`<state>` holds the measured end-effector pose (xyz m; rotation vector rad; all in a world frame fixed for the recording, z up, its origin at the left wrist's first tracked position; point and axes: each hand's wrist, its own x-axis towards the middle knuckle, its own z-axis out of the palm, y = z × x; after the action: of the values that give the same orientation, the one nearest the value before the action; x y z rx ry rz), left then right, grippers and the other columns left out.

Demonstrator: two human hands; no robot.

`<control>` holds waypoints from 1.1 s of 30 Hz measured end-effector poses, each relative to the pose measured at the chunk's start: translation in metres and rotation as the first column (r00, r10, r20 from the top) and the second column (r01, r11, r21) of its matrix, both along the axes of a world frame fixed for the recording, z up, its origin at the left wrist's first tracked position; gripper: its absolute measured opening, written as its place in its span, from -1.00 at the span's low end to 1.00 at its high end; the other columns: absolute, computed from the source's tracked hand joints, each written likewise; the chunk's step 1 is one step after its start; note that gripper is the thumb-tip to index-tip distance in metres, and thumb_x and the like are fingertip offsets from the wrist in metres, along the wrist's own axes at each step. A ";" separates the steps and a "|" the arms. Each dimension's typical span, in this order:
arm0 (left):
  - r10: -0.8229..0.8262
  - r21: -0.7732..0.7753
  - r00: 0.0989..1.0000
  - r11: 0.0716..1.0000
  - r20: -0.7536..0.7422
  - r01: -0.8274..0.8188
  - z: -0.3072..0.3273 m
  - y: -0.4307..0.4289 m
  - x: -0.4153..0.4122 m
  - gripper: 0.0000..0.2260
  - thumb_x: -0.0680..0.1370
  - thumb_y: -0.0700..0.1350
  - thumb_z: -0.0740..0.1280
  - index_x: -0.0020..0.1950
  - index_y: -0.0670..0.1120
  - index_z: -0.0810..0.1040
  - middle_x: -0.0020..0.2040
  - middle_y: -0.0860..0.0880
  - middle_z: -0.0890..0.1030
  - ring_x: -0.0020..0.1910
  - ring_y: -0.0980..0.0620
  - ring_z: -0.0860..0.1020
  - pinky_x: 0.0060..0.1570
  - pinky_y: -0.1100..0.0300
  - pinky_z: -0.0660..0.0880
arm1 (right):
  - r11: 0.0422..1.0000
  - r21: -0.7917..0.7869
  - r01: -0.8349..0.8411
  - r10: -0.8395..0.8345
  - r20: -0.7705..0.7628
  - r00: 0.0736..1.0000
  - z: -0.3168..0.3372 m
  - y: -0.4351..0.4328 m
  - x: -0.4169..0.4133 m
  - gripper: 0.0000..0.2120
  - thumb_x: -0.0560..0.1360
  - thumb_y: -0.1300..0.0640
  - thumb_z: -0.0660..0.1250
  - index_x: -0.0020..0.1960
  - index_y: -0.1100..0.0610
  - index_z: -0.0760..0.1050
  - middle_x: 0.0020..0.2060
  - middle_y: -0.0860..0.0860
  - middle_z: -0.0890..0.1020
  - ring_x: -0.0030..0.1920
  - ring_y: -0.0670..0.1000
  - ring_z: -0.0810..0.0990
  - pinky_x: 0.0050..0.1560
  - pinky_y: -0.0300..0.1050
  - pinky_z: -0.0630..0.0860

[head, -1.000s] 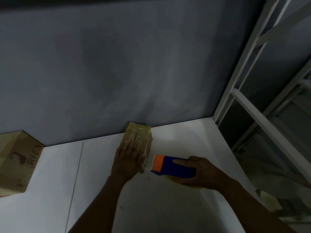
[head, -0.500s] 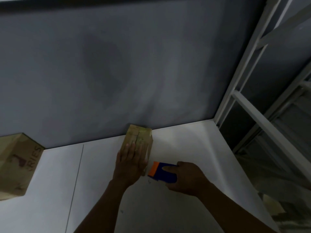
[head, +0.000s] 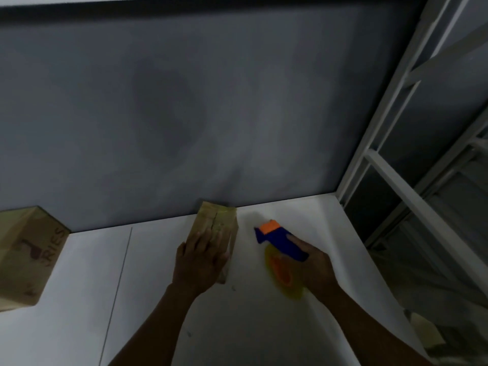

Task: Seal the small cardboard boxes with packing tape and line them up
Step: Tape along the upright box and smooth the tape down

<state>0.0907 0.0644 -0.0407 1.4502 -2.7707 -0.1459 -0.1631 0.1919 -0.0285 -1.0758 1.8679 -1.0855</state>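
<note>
**Wall** [head: 237, 114]. Grey, plain; stands beyond both hands.

**Table** [head: 250, 326]. White top under both hands and forearms. A thin seam line runs well to the left of the left hand.

**Rack** [head: 385, 101]. White metal frame, to the right of the right hand and past the table edge.

**Large box** [head: 26, 260]. Brown cardboard with printed lettering, well apart to the left of the left hand. Closed; contents not visible.

**Small box** [head: 216, 220]. Brown cardboard, lying directly under the left hand, its far end close against the wall. Flaps are folded shut and a centre seam shows beyond the fingertips. Whether tape covers it cannot be told. Contents hidden. Judged light and fairly stiff, apt to slide on the smooth table and to dent at the seam if pressed hard. Best held by a flat palm on top while taping, or by the two long sides for lifting and lining up.

**Left hand** [head: 200, 260]. Laid flat, fingers straight, pressing on the near half of the small box.

**Right hand** [head: 314, 270]. Curled round the handle of the tape dispenser, forefinger laid along its top.

**Tape dispenser** [head: 282, 244]. Blue body, orange nose, in the right hand, just right of the small box and not touching it.

**Tape roll** [head: 285, 283]. Yellowish, translucent, mounted beneath the dispenser beside the right palm.
</note>
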 end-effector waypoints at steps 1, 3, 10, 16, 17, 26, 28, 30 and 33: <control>0.010 0.007 1.000 1.000 -0.001 -0.010 0.001 0.001 0.001 -0.51 0.58 0.23 -0.01 0.33 0.00 0.43 0.28 -0.11 0.51 0.18 -0.18 0.51 -0.09 -0.07 0.49 | 0.995 0.004 0.098 -0.097 0.164 0.982 0.002 -0.001 -0.001 -0.47 0.42 0.09 0.46 0.35 -0.04 0.40 0.12 -0.08 0.57 0.12 -0.05 0.56 0.11 -0.22 0.49; 0.017 0.007 1.000 1.000 0.003 -0.017 0.002 0.006 0.003 -0.49 0.61 0.21 -0.11 0.29 0.00 0.47 0.24 -0.12 0.54 0.15 -0.18 0.52 -0.16 -0.06 0.51 | 0.972 0.065 0.228 -0.235 0.378 0.895 -0.001 0.001 -0.003 -0.55 0.47 0.13 0.41 0.33 0.04 0.43 0.07 -0.06 0.57 0.06 -0.02 0.57 0.05 -0.13 0.53; 0.011 -0.039 1.000 0.999 0.008 -0.011 0.010 0.022 0.010 -0.50 0.63 0.17 -0.15 0.32 -0.03 0.41 0.25 -0.10 0.55 0.12 -0.12 0.50 -0.28 -0.01 0.54 | 0.934 0.219 0.282 -0.356 0.502 0.788 -0.035 0.013 -0.009 -0.54 0.46 -0.03 0.40 0.32 0.04 0.46 0.17 0.09 0.57 0.10 0.13 0.58 0.13 0.16 0.54; -0.009 -0.025 0.998 1.000 0.059 0.011 0.006 0.020 0.016 -0.43 0.61 0.22 -0.13 0.33 -0.05 0.48 0.29 -0.08 0.53 0.18 -0.12 0.50 -0.18 -0.04 0.56 | 0.943 0.165 0.288 -0.323 0.252 0.912 -0.042 0.018 -0.011 -0.58 0.54 -0.04 0.28 0.35 0.08 0.43 0.16 0.05 0.56 0.10 0.09 0.53 0.02 -0.02 0.52; -0.018 -0.035 0.998 0.999 0.059 0.020 0.007 0.019 0.016 -0.43 0.62 0.21 -0.14 0.31 -0.05 0.49 0.27 -0.07 0.55 0.16 -0.11 0.48 -0.20 -0.02 0.56 | 0.940 0.195 0.280 -0.308 0.136 0.942 -0.044 0.016 -0.011 -0.54 0.51 -0.09 0.31 0.36 0.05 0.42 0.17 0.06 0.57 0.12 0.11 0.53 0.04 0.02 0.53; -0.049 -0.050 0.996 0.997 0.072 0.053 0.018 0.019 0.013 -0.57 0.50 0.16 0.07 0.09 0.04 0.66 0.04 0.03 0.67 -0.20 -0.12 0.64 -0.44 0.12 0.55 | 0.984 0.088 0.155 -0.161 0.060 0.985 -0.021 -0.012 0.053 -0.88 0.54 0.23 0.30 0.04 0.17 0.57 -0.13 0.03 0.60 -0.06 0.11 0.60 -0.10 -0.29 0.48; -0.007 -0.037 0.999 0.999 0.036 0.009 0.016 0.022 0.015 -0.46 0.60 0.21 -0.08 0.10 0.03 0.65 0.05 0.04 0.67 -0.14 -0.09 0.64 -0.40 0.14 0.56 | 0.980 0.196 -0.026 -0.035 0.302 0.952 -0.013 -0.017 0.075 -0.80 0.59 0.23 0.22 0.15 0.26 0.53 -0.11 0.09 0.61 -0.15 0.03 0.60 -0.20 -0.27 0.55; 0.040 -0.050 0.999 0.998 -0.025 -0.042 0.013 0.023 0.019 -0.38 0.62 0.21 -0.19 0.17 0.00 0.61 0.12 0.00 0.64 0.02 -0.10 0.57 -0.27 0.09 0.58 | 0.965 0.230 -0.127 0.025 0.403 0.915 -0.008 -0.018 0.092 -0.81 0.60 0.22 0.19 0.17 0.19 0.49 -0.01 0.13 0.60 -0.08 0.05 0.61 -0.11 -0.15 0.59; 0.026 0.046 0.999 0.999 -0.031 -0.024 -0.001 0.024 0.024 -0.33 0.56 0.28 -0.29 0.46 -0.02 0.29 0.47 -0.06 0.32 0.47 -0.21 0.15 0.30 -0.14 0.31 | 0.983 0.122 -0.138 0.079 0.401 0.913 0.001 -0.014 0.108 -0.74 0.60 0.27 0.16 0.21 0.01 0.42 0.13 -0.06 0.54 0.02 -0.18 0.52 -0.04 -0.40 0.48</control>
<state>0.1145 0.0883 -0.0414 1.4782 -2.7407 -0.2306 -0.0554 0.1784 -0.0277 -0.7951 1.5208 -0.9962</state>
